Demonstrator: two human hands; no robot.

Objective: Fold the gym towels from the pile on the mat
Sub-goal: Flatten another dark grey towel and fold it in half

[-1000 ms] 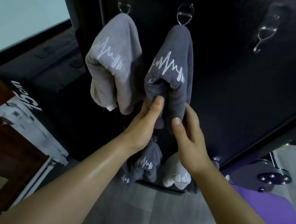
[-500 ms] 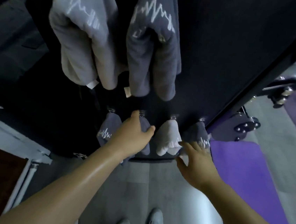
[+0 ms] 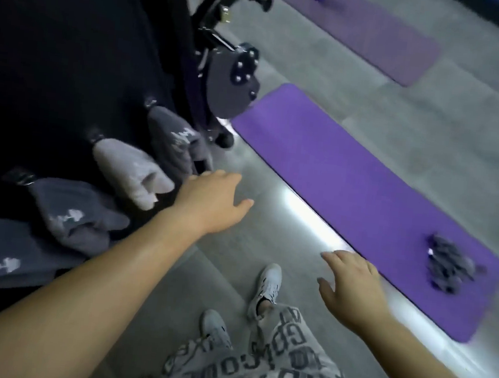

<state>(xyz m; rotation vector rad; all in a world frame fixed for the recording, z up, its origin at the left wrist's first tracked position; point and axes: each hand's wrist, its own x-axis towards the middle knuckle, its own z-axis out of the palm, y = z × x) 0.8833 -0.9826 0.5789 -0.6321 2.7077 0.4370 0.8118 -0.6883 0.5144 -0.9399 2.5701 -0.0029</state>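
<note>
Towels (image 3: 449, 266) lie piled on the mat (image 3: 350, 181), well apart from you; your left hand (image 3: 209, 203) and right hand (image 3: 351, 287) hang relaxed, holding nothing.

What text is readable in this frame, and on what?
Printed shorts: large dark letters all over, seen upside down, creased and blurred; no whole word reads.
Hanging towels: white marks, too blurred to read; they look like a logo, not lettering.
No other text visible.
</note>
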